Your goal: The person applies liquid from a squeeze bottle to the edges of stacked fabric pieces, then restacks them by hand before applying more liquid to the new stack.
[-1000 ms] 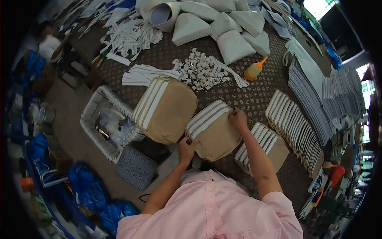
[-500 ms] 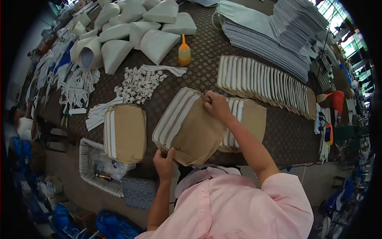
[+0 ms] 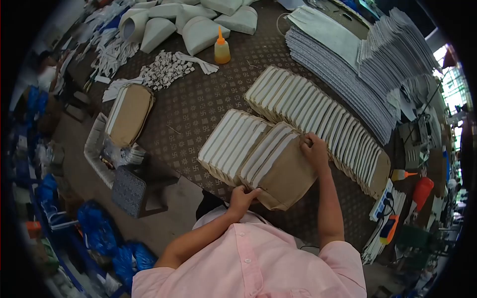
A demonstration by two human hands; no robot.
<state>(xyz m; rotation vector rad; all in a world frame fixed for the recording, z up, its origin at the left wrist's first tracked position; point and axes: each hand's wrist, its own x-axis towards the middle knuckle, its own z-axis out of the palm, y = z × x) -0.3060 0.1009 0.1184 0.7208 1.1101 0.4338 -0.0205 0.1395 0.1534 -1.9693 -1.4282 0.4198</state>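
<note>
The brown paper bundle point(image 3: 278, 171) lies on the counter point(image 3: 198, 107), overlapping a fanned stack point(image 3: 231, 144) beside it. Its long axis runs diagonally, white-striped edges pointing up-left. The left hand point(image 3: 242, 196) pinches its near corner, fingers closed on paper; the right hand point(image 3: 314, 149) grips the far corner. A loose grip could let pieces slide and skew the neighbouring row point(image 3: 323, 124)

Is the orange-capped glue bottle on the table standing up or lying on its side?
Standing upright. The glue bottle rests on its base on the patterned table, with its orange nozzle pointing up, beside the pile of small white pieces.
</note>
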